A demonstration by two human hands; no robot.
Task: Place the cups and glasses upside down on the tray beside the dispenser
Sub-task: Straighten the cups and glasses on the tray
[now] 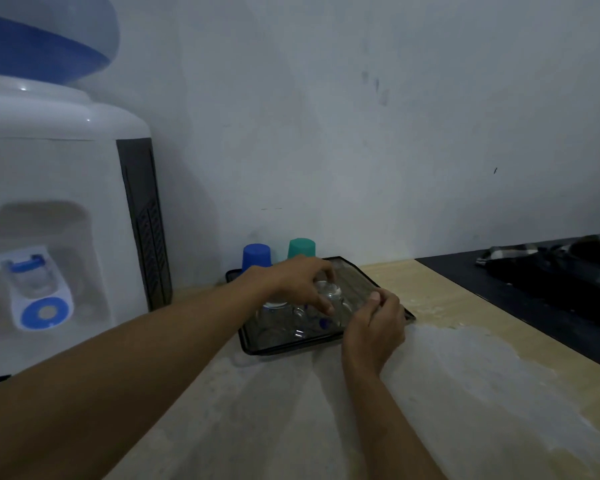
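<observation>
A clear glass (329, 295), base up, is gripped from above by the left hand (293, 282), whose fingers are curled down around its sides over the dark tray (385, 289). The right hand (374, 320) is held at the tray's near right edge, its fingers loosely bent and thumb raised close to the glass; whether anything is pinched cannot be told. More clear glasses (278, 317) are seen inverted on the tray's near left part. A blue cup (256, 258) and a green cup (301, 248) stand upside down at the far side. The white dispenser (59, 216) stands to the left on the counter (430, 393).
</observation>
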